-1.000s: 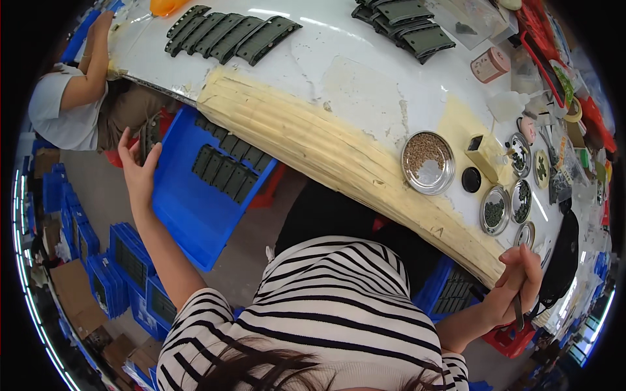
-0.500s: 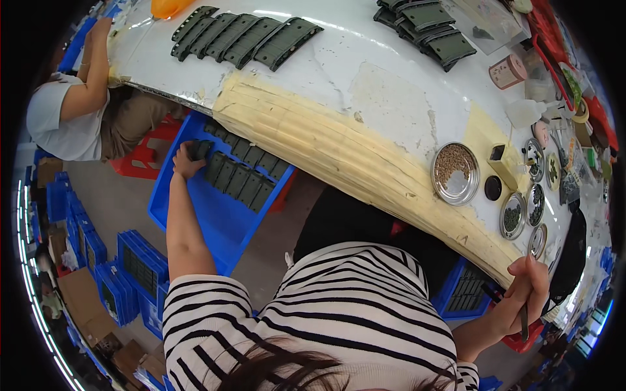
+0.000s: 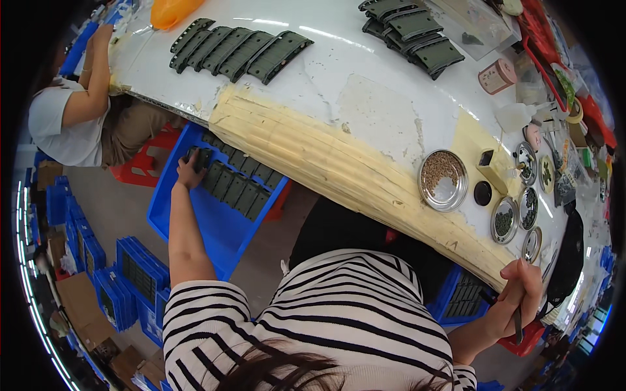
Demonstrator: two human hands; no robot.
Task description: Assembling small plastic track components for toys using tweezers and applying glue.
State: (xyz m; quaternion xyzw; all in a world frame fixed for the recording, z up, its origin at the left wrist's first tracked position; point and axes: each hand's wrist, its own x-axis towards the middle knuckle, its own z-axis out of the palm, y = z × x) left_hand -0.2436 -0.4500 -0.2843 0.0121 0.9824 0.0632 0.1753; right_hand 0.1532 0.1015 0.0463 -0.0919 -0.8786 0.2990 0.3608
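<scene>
At the far left corner of a blue bin (image 3: 225,244), my left hand (image 3: 188,173) is closed on a dark green plate-like part (image 3: 201,158). Rows of similar dark green parts (image 3: 236,192) lie in the bin beside it. Over on the right, my right hand (image 3: 521,287) is held near the table's front edge, fingers wrapped round slim metal tweezers (image 3: 519,326). The nearest thing on the table to that hand is a small round metal dish (image 3: 532,244).
On the white table (image 3: 313,78) are two groups of green parts (image 3: 241,52) (image 3: 414,32), a dish of copper-coloured pieces (image 3: 443,180), small dishes of dark bits (image 3: 504,220) and a pink tin (image 3: 497,76). Yellowish tape (image 3: 339,173) covers its edge. Another person (image 3: 68,120) sits at left.
The view has shifted slightly, so the table things appear a little further left. My left hand stays at the bin's corner with the green part; my right hand keeps its hold on the tweezers.
</scene>
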